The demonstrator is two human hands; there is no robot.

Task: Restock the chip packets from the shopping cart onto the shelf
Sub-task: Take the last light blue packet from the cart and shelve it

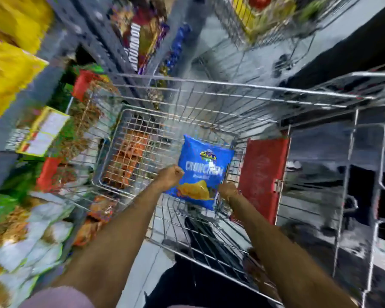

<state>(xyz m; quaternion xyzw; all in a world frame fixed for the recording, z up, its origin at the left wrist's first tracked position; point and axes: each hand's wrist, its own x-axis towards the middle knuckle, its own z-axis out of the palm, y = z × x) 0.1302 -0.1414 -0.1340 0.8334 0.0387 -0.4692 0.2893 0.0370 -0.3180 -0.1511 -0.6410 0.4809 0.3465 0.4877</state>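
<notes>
blue chip packet (pixel 203 172) between left hand (pixel 169 176) and right hand (pixel 228 190), arms outstretched

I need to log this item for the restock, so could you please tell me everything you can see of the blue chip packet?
The blue chip packet is glossy and pillow-shaped, printed with white lettering, a small logo above and yellow chips below. It sits tilted inside the wire shopping cart, near the red flap. The left hand grips its left edge, the right hand its lower right corner.
</notes>
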